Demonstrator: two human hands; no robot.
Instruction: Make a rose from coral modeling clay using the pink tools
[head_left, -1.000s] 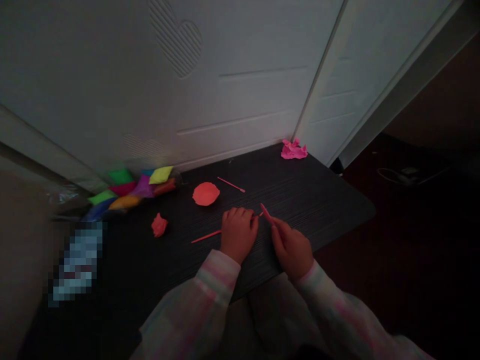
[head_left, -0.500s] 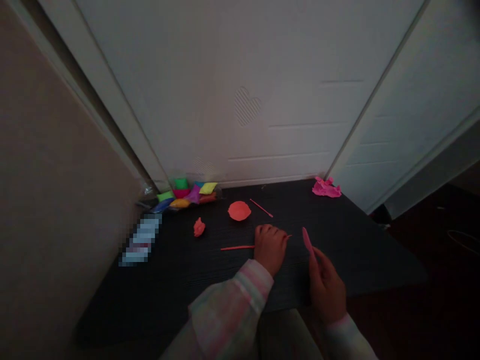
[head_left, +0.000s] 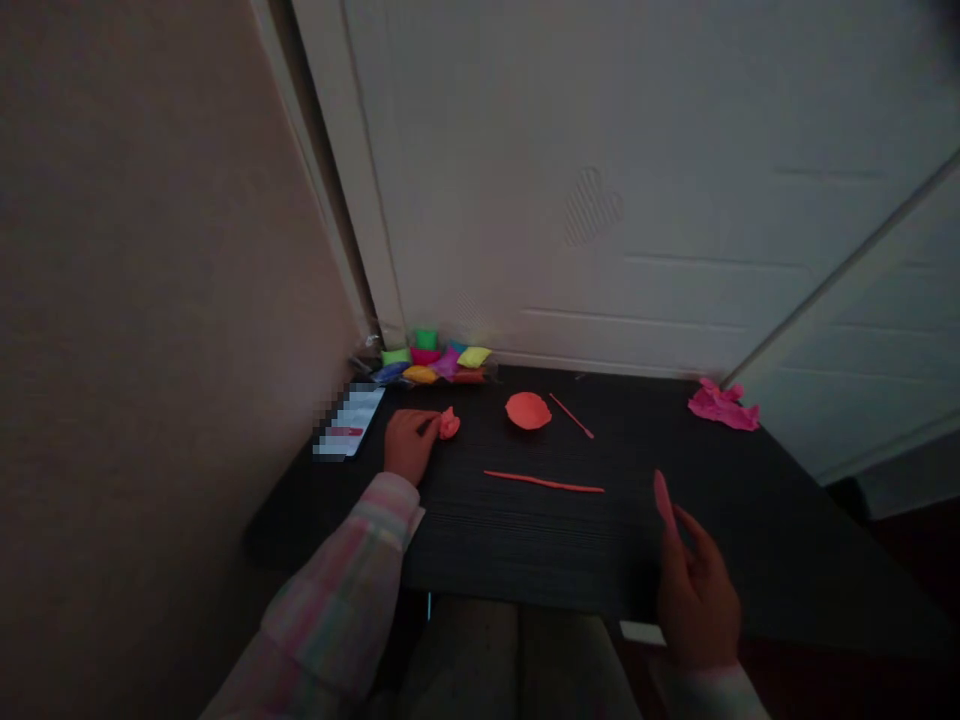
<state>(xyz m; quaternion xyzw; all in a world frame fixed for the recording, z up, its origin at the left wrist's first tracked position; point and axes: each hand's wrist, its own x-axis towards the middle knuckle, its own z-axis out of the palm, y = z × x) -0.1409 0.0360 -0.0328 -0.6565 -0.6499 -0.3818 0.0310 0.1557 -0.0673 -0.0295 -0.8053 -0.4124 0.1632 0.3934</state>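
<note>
My left fingers touch a crumpled coral lump, grip unclear. Lower right, my right fingers clasp a slim pink blade.

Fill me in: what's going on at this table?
A person's left hand touches a small, crumpled, clay-like coral-red lump; its grip is unclear. The right hand holds a flat, slim pink tool. Between the hands, a thin coral-red strand lies untouched on the dark table, with a shallow, round coral-red dish beyond it.

No legible text, labels or numbers anywhere
</note>
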